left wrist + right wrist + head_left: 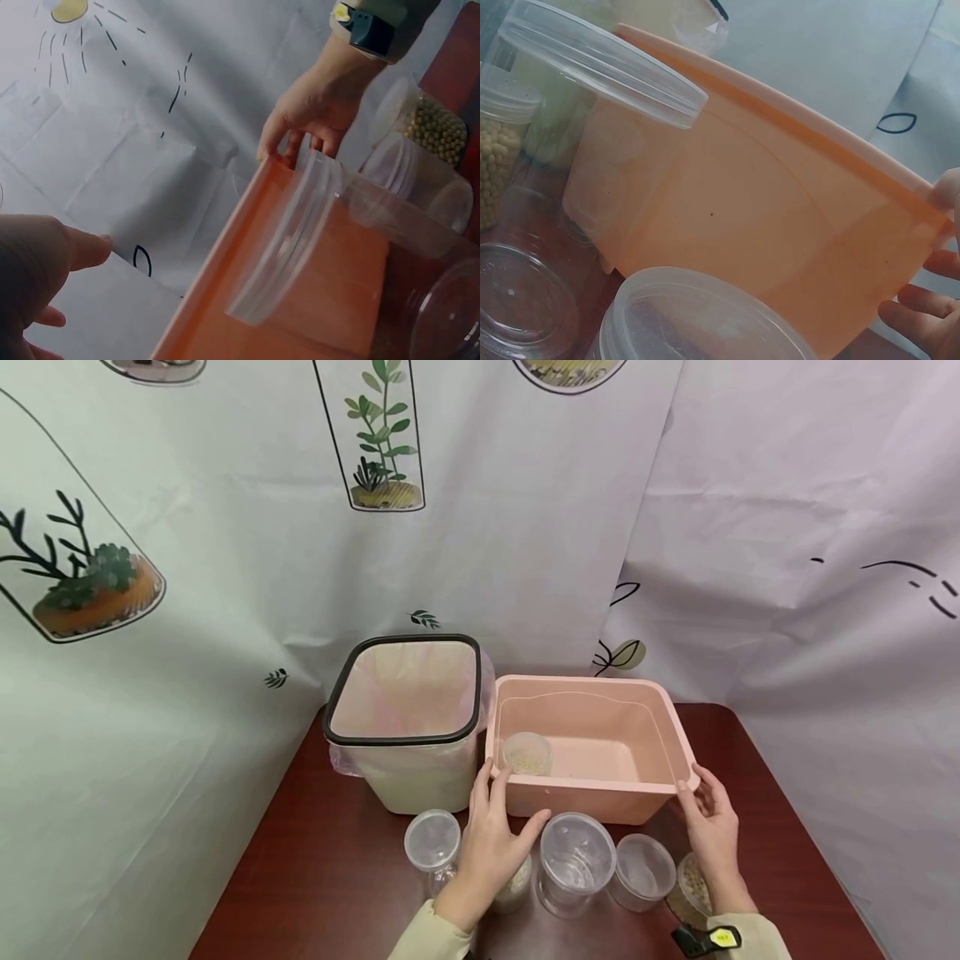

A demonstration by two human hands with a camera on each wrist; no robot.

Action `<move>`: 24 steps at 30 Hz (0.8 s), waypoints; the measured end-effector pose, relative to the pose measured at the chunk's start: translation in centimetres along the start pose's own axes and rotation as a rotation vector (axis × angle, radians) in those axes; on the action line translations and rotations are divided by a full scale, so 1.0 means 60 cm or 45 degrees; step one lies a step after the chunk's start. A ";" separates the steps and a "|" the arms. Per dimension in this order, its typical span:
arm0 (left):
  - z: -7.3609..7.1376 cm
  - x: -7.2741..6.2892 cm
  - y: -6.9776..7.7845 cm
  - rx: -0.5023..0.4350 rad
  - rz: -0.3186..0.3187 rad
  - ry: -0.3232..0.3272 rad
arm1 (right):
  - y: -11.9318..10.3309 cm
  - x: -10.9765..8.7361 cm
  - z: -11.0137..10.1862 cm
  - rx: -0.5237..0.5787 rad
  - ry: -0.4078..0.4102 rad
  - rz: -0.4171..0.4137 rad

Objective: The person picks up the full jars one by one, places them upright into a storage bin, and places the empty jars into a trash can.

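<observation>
A pink plastic basin (592, 802) stands at the back of the table. My right hand (711, 827) grips its front right corner, thumb on the rim and fingers against the outer wall, as the right wrist view also shows. My left hand (491, 843) is at the front left corner, fingers extended and fingertips by the rim; whether they touch it I cannot tell. Inside the basin, at its left, sits a small clear tub (527, 753) with pale contents. Between my hands are a large clear jar (577, 856) and a low clear jar (642, 870), both seemingly without contents.
A bin (420, 777) with a black rim and a plastic liner adjoins the basin's left side. One lidded clear jar (432, 841) is left of my left hand; another jar (516, 887) is partly hidden behind it. Beside my right wrist is a jar of beige beans (692, 893).
</observation>
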State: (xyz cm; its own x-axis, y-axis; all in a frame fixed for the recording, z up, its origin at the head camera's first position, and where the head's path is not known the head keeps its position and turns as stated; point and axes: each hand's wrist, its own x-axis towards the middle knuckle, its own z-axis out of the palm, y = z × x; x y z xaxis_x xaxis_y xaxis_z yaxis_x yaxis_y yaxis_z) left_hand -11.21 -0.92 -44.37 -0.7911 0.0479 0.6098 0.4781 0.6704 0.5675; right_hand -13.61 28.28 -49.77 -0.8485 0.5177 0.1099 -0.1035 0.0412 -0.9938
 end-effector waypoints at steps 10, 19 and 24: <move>0.009 -0.046 -0.024 0.033 0.004 -0.080 | 0.026 0.009 -0.013 0.012 -0.079 -0.180; 0.015 -0.083 -0.045 0.113 0.000 -0.169 | 0.013 0.004 -0.006 -0.001 -0.030 -0.090; 0.019 -0.102 -0.061 0.156 0.009 -0.268 | 0.005 0.001 -0.002 -0.012 -0.022 -0.043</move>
State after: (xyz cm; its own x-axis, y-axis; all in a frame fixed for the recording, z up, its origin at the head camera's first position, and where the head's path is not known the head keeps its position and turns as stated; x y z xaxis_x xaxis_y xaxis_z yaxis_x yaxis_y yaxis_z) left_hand -8.57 -2.83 -50.83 -0.8563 0.1977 0.4772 0.4441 0.7536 0.4846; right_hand -13.64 28.45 -50.09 -0.8534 0.5011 0.1437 -0.1274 0.0668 -0.9896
